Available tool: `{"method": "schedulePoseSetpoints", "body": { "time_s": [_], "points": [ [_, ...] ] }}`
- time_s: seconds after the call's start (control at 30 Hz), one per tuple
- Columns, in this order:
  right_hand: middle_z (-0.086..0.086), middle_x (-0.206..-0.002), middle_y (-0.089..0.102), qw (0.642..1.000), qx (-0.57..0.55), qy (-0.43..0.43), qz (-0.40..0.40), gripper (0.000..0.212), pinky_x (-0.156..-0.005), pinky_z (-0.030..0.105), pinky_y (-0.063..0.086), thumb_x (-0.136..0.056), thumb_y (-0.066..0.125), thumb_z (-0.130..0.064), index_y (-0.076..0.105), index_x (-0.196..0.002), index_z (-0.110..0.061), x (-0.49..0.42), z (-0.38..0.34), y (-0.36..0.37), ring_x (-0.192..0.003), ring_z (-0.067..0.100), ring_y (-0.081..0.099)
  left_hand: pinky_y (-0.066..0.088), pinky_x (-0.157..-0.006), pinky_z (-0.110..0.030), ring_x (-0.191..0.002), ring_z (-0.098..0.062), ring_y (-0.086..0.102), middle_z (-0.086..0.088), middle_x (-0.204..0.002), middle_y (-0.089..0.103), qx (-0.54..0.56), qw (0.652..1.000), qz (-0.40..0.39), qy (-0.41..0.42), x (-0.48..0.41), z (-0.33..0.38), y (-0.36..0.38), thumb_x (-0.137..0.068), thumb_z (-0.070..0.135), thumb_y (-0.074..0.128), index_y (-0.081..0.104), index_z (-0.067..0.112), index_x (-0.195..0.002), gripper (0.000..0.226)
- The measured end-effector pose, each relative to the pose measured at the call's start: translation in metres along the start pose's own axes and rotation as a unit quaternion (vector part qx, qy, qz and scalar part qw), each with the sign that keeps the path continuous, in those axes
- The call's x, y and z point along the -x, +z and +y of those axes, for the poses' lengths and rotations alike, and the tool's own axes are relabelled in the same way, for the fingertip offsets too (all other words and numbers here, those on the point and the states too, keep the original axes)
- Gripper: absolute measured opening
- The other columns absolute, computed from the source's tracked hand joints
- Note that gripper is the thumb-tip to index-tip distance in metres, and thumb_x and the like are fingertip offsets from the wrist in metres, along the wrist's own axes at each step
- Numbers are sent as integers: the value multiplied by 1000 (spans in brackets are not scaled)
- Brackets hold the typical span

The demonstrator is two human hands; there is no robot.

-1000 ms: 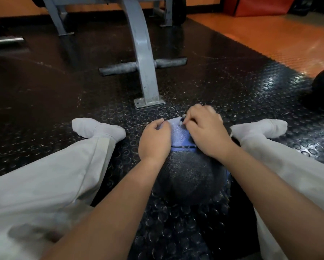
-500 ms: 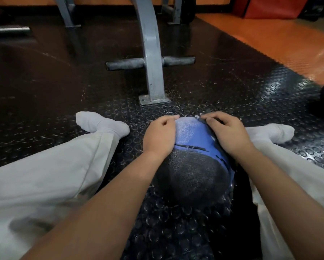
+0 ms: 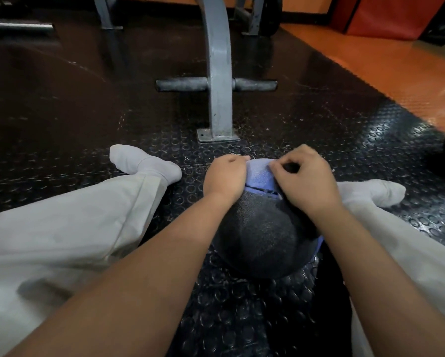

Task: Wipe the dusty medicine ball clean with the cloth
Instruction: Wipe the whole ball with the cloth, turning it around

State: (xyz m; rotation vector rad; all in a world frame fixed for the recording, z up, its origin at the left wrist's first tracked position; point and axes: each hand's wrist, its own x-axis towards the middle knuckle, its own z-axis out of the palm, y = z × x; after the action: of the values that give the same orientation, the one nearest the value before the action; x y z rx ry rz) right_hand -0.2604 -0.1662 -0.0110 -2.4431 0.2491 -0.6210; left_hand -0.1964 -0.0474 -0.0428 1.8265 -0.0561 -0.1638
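Now your right fingers (image 3: 280,169), flat on the cloth (image 3: 258,175) half a second ago, are bunched and pinching its far edge atop the medicine ball (image 3: 260,233). Left hand (image 3: 225,176) still cups the ball's left side, fingers together. Ball sits on the floor (image 3: 242,305) between your legs; wiping looks barely begun.
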Motion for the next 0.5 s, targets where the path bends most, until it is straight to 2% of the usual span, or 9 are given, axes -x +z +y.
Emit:
{"method": "schedulePoseSetpoints", "body": {
  "time_s": [0.03,0.1,0.17,0.23,0.3,0.37,0.4,0.47,0.5],
  "points": [
    [4,-87,59,1000,9,-3,3,15,-80,35,45,-85,67,-19,69,-72,-10,-1,0,1,-87,24,58,44,-87,-27,-95,-10,59,9,-110,70,-11,1000,6,-1,0,2,2,-94,18,44,73,26,-99,31],
    [6,-81,59,996,26,-80,-15,17,-74,40,48,-83,66,-17,68,-68,-9,7,-4,3,-81,28,57,46,-90,-30,-97,-14,60,6,-110,70,-25,1000,11,-4,-3,4,4,-94,18,44,72,25,-93,29],
    [4,-74,57,979,51,-184,-76,19,-67,41,49,-81,63,-23,69,-66,-12,22,-10,5,-73,28,54,48,-93,-32,-98,-15,61,5,-113,70,-13,1000,7,-13,-4,3,2,-93,15,44,69,26,-81,30],
    [1,-73,57,962,50,-237,-129,18,-68,38,48,-78,62,-27,71,-69,-15,23,-10,3,-71,27,54,47,-94,-30,-98,-11,60,7,-117,70,4,1000,3,-10,-4,1,-1,-93,14,43,66,25,-77,30],
    [-1,-74,58,966,16,-222,-129,15,-73,31,44,-79,65,-25,72,-71,-15,13,-3,0,-74,22,56,45,-92,-26,-100,-8,58,7,-118,69,5,1000,10,2,-1,-1,-2,-94,14,42,70,25,-90,30],
    [-6,-73,55,986,-41,-139,-78,14,-73,24,42,-81,70,-18,70,-69,-12,-2,6,-3,-73,12,55,42,-86,-24,-98,-8,56,10,-114,68,-5,1000,23,4,0,-2,-1,-96,17,42,72,23,-100,31],
    [-8,-73,53,993,-60,-83,-54,15,-73,22,42,-82,71,-15,69,-68,-11,-10,10,-3,-71,6,54,41,-82,-25,-95,-9,55,12,-109,66,-14,1000,28,-1,0,-2,0,-96,19,42,72,23,-99,30],
    [-10,-73,53,998,-57,-10,-26,15,-76,27,44,-83,70,-15,69,-69,-9,-18,15,1,-71,6,53,42,-79,-31,-88,-13,54,11,-94,62,-40,998,36,-21,-1,0,3,-97,23,41,68,21,-92,27],
    [-9,-73,52,999,-47,-12,-17,16,-77,32,46,-83,69,-15,69,-69,-8,-18,14,3,-73,9,54,42,-77,-33,-85,-16,54,10,-86,60,-53,997,41,-34,-1,1,4,-96,24,42,66,20,-89,26]
  ]
}}
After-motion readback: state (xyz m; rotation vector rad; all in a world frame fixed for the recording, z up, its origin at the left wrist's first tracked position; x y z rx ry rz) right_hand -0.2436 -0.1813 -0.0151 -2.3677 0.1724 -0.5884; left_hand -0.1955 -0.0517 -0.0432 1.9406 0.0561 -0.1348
